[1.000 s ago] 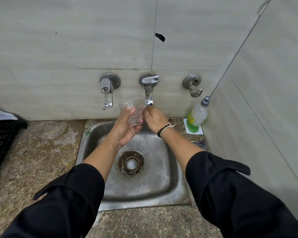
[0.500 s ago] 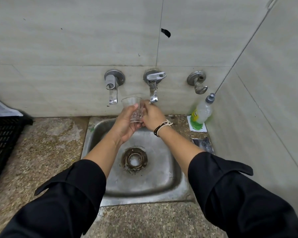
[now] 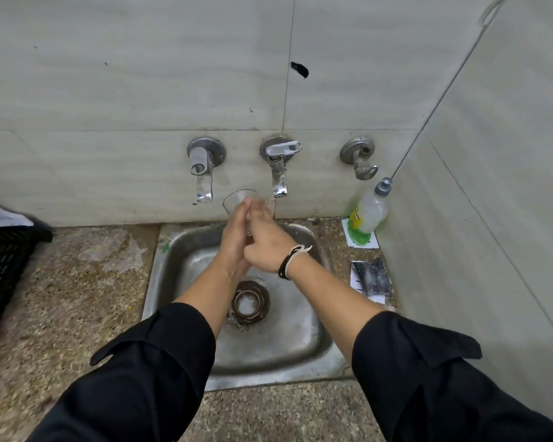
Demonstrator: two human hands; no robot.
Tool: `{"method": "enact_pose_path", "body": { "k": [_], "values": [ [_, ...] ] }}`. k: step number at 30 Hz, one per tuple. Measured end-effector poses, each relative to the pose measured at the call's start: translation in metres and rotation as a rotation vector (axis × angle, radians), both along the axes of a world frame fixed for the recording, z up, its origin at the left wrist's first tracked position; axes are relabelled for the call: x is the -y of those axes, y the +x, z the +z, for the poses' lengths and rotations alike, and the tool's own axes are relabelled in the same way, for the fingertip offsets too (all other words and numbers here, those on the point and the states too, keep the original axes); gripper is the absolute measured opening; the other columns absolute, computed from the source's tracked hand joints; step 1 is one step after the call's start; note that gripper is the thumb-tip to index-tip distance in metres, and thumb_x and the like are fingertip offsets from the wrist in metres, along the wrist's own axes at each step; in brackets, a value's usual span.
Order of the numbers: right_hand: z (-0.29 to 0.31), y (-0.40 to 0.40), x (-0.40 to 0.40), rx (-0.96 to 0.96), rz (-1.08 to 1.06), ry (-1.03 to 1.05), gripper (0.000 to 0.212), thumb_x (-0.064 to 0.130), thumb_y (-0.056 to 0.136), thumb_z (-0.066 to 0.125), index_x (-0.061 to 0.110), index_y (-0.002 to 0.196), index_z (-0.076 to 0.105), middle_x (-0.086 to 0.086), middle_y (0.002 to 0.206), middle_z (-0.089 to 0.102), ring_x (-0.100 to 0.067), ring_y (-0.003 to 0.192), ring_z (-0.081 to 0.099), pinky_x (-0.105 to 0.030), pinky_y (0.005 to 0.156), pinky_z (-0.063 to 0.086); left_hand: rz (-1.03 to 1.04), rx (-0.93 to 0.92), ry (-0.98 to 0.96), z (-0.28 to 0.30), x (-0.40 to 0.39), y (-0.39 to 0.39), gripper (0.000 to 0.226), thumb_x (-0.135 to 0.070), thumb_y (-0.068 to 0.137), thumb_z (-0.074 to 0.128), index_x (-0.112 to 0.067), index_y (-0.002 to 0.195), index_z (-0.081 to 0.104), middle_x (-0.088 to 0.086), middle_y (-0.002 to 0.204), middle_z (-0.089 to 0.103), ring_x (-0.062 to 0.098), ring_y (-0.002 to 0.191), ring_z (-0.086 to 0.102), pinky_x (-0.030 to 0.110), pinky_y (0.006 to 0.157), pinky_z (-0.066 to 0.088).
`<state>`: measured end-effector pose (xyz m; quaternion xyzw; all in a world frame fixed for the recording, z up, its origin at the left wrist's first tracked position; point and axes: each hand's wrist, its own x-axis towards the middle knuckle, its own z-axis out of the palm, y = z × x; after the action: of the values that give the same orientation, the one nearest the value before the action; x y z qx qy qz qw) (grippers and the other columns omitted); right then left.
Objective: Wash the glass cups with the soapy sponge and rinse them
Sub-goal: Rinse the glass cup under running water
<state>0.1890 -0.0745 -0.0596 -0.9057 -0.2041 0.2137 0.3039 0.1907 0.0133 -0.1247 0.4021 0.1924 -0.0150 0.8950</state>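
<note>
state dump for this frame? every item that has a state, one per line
clear glass cup: held over the sink, tilted, mouth up and left
left hand: grips the cup
right hand: fingers on the cup, blurred
middle chrome wall tap: flow too faint to tell
left chrome wall tap: no water seen
steel sink: wet, drain open
clear dish soap bottle with green liquid: upright, leaning slightly, cap on, low

One glass cup (image 3: 237, 200), two hands, left hand (image 3: 235, 240) and right hand (image 3: 268, 242), three wall taps (image 3: 276, 169), one steel sink (image 3: 300, 342), one soap bottle (image 3: 367, 215), one black crate (image 3: 0, 266), one wrist band (image 3: 289, 261).
</note>
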Motion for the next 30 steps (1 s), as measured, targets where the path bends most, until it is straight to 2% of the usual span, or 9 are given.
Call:
{"method": "enact_pose_path", "body": {
  "k": [4, 7, 10, 13, 15, 18, 21, 23, 30],
  "values": [
    [-0.002, 0.009, 0.004, -0.001, -0.105, -0.065, 0.095, 0.015, 0.077, 0.061, 0.003, 0.156, 0.009, -0.015, 0.16, 0.022, -0.032, 0.148, 0.027, -0.06, 0.12, 0.013, -0.033, 0.02, 0.081, -0.001, 0.0, 0.004, 0.039, -0.033, 0.093, 0.071, -0.006, 0.122, 0.069, 0.016, 0.118, 0.072, 0.026, 0.108, 0.071, 0.037, 0.088, 0.058],
    [-0.003, 0.005, 0.001, 0.0, -0.099, 0.003, 0.101, 0.014, 0.071, 0.063, 0.002, 0.156, 0.011, -0.02, 0.155, 0.03, -0.034, 0.143, 0.035, -0.05, 0.118, 0.03, -0.009, -0.034, 0.126, -0.003, -0.004, 0.007, 0.065, -0.046, 0.081, 0.081, -0.006, 0.13, 0.066, 0.017, 0.123, 0.071, 0.03, 0.112, 0.07, 0.042, 0.094, 0.056],
    [-0.002, 0.001, 0.021, -0.056, -0.073, 0.125, 0.072, 0.007, 0.077, 0.061, 0.007, 0.146, 0.042, -0.016, 0.14, 0.056, -0.027, 0.127, 0.056, -0.034, 0.106, 0.045, 0.009, -0.086, 0.099, -0.011, -0.011, 0.006, 0.065, -0.046, 0.087, 0.075, -0.002, 0.132, 0.062, 0.019, 0.12, 0.071, 0.027, 0.098, 0.072, 0.038, 0.078, 0.058],
    [0.011, 0.017, 0.055, -0.02, -0.282, 0.268, 0.049, 0.005, 0.08, 0.062, 0.012, 0.128, 0.059, -0.002, 0.117, 0.068, -0.016, 0.103, 0.067, -0.039, 0.099, 0.052, -0.064, -0.081, 0.082, -0.014, -0.016, 0.002, 0.046, -0.038, 0.095, 0.069, -0.004, 0.126, 0.062, 0.017, 0.108, 0.071, 0.019, 0.075, 0.068, 0.024, 0.054, 0.048],
    [0.032, 0.031, 0.068, 0.265, -0.365, 0.244, 0.053, 0.008, 0.084, 0.06, 0.013, 0.136, 0.049, 0.001, 0.118, 0.062, -0.015, 0.098, 0.065, -0.035, 0.093, 0.053, -0.116, -0.069, 0.072, -0.01, -0.015, 0.0, 0.029, -0.029, 0.095, 0.068, -0.009, 0.115, 0.064, 0.01, 0.098, 0.071, 0.017, 0.071, 0.065, 0.025, 0.057, 0.049],
    [0.082, 0.051, 0.067, 0.495, -0.182, 0.223, 0.073, 0.014, 0.083, 0.06, 0.013, 0.151, 0.032, -0.007, 0.133, 0.052, -0.016, 0.105, 0.06, -0.026, 0.087, 0.05, -0.161, -0.066, 0.074, -0.003, -0.009, 0.0, 0.042, -0.023, 0.081, 0.08, -0.006, 0.116, 0.063, 0.009, 0.096, 0.07, 0.02, 0.077, 0.069, 0.03, 0.065, 0.055],
    [0.113, 0.067, 0.052, 0.559, 0.082, -0.107, 0.05, 0.018, 0.085, 0.059, 0.006, 0.134, 0.052, -0.016, 0.123, 0.056, -0.031, 0.11, 0.057, -0.033, 0.088, 0.044, -0.193, -0.081, 0.098, 0.002, -0.001, 0.003, 0.057, -0.028, 0.066, 0.088, -0.01, 0.115, 0.065, 0.007, 0.097, 0.07, 0.019, 0.079, 0.068, 0.03, 0.066, 0.053],
    [0.116, 0.066, 0.043, 0.595, 0.125, -0.25, 0.038, 0.02, 0.086, 0.057, 0.005, 0.121, 0.058, -0.017, 0.118, 0.055, -0.037, 0.11, 0.055, -0.035, 0.086, 0.042, -0.194, -0.092, 0.076, 0.006, 0.004, 0.005, 0.048, -0.034, 0.076, 0.086, -0.015, 0.114, 0.066, 0.005, 0.097, 0.071, 0.017, 0.079, 0.066, 0.03, 0.067, 0.051],
    [0.111, 0.034, 0.032, 0.584, -0.076, -0.231, 0.047, 0.018, 0.084, 0.055, 0.003, 0.129, 0.052, -0.018, 0.123, 0.058, -0.037, 0.112, 0.057, -0.036, 0.084, 0.045, -0.049, -0.114, -0.028, 0.019, 0.014, 0.005, 0.05, -0.05, 0.091, 0.07, -0.012, 0.122, 0.065, 0.004, 0.099, 0.075, 0.016, 0.081, 0.071, 0.03, 0.067, 0.055]
  ]
}}
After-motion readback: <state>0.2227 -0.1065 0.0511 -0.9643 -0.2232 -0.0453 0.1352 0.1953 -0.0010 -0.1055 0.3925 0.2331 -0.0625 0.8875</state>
